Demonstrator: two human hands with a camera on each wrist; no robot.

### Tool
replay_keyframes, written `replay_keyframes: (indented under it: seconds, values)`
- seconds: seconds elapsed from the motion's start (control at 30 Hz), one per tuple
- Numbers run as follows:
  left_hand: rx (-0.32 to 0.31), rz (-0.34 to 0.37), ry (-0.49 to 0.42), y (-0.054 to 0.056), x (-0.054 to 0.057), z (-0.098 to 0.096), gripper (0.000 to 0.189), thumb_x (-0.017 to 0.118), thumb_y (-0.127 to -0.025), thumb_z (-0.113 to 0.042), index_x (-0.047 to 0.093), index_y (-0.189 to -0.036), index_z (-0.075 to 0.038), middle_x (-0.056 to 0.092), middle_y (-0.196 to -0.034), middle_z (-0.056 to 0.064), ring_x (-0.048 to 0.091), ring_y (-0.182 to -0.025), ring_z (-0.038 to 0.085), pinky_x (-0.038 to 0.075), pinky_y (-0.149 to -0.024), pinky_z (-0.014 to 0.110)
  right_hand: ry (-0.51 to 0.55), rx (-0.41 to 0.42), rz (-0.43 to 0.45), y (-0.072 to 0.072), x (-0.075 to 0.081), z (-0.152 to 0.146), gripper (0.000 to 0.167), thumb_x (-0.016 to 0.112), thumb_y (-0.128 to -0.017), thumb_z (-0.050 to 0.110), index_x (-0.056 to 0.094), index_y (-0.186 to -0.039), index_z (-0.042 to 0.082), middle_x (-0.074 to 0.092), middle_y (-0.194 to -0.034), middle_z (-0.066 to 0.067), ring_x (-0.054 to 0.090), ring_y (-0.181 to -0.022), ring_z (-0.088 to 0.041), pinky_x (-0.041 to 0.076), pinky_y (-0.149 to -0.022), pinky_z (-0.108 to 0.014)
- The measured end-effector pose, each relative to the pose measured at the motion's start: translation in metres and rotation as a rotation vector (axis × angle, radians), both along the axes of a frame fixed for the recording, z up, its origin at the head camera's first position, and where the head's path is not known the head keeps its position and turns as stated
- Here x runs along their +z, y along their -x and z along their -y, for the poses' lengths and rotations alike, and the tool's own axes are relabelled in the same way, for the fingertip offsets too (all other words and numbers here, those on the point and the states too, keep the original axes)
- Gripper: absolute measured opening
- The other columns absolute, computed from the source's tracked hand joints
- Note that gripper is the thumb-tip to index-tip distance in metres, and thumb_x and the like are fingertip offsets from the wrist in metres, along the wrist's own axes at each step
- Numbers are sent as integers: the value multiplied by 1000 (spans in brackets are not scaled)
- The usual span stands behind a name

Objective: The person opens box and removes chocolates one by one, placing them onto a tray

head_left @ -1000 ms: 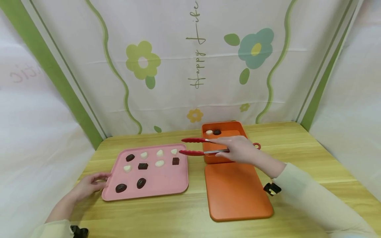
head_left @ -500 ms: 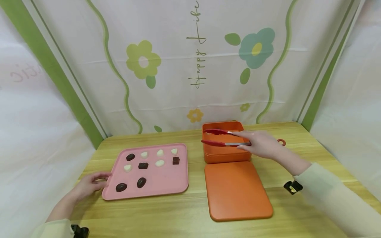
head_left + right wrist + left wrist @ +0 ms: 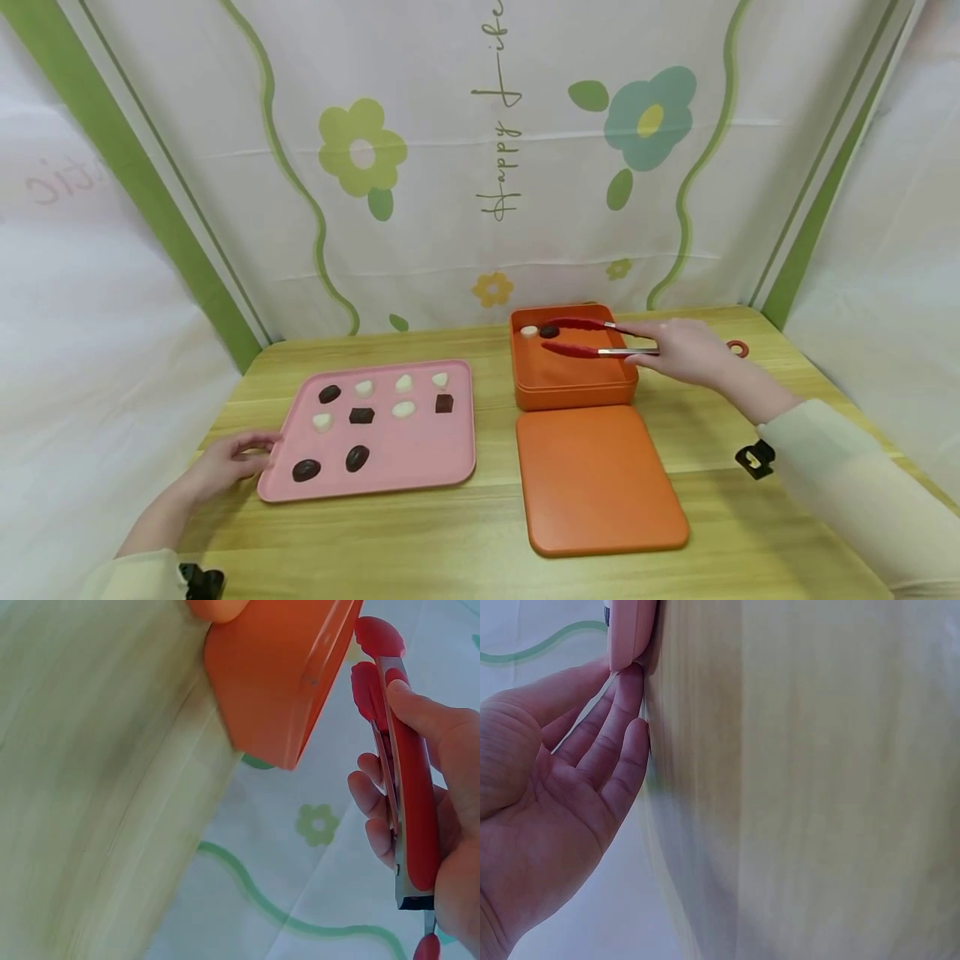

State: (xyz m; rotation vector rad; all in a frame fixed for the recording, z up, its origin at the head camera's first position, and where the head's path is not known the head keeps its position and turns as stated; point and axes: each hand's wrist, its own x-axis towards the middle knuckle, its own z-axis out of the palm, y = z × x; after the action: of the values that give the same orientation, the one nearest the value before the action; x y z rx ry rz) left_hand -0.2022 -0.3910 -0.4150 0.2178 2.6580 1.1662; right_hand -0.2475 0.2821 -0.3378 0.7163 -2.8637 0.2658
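My right hand (image 3: 686,350) grips red-tipped metal tongs (image 3: 572,351) over the right half of an orange box (image 3: 577,397). The tongs' arms stand apart with nothing between them. Inside the box, a white chocolate (image 3: 528,332) and a dark oval chocolate (image 3: 550,332) lie side by side at the back left. In the left wrist view, my left hand (image 3: 570,772) pinches the corner of a pink tray (image 3: 632,634), thumb on one side and fingers on the other. Several white and dark chocolates, such as a dark square one (image 3: 444,403), are spread over the tray in the head view.
An orange lid (image 3: 600,483) lies flat on the wooden table (image 3: 375,546) directly in front of the box. Behind the table hangs a white curtain (image 3: 450,208) with printed flowers, and more cloth closes both sides.
My right hand has carried the tongs rightward, from beside the tray's right edge to over the box. The left hand and the tray have stayed in place.
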Motion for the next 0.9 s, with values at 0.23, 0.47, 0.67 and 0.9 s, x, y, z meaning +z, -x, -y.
replay_keyframes:
  seconds: [0.23, 0.47, 0.67, 0.9]
  values:
    - [1, 4, 2, 0, 2, -1, 48, 66, -93, -13, 51, -131, 13, 54, -127, 32, 62, -105, 37, 50, -78, 22, -13, -10, -6, 11, -6, -4, 54, 76, -85, 34, 61, -134, 16, 72, -98, -12, 57, -62, -16, 39, -47, -31]
    - [4, 10, 0, -1, 2, -2, 49, 67, -93, -13, 50, -131, 14, 54, -126, 32, 63, -103, 33, 50, -78, 22, -53, -12, 24, 25, -12, 2, 54, 75, -86, 34, 61, -135, 16, 71, -95, -11, 58, -66, -20, 40, -49, -32]
    - [16, 13, -1, -1, 2, -2, 50, 67, -93, -12, 50, -132, 13, 55, -125, 31, 62, -105, 36, 51, -78, 23, -101, -45, 65, 38, -13, 10, 51, 74, -86, 31, 62, -134, 14, 52, -60, 6, 45, -56, -17, 34, -47, -31]
    - [2, 4, -13, 0, 1, 0, 49, 67, -93, -10, 49, -131, 14, 56, -124, 32, 63, -104, 36, 52, -77, 25, -132, -74, 88, 50, -14, 12, 51, 74, -86, 32, 63, -132, 12, 50, -59, 3, 43, -53, -18, 33, -47, -31]
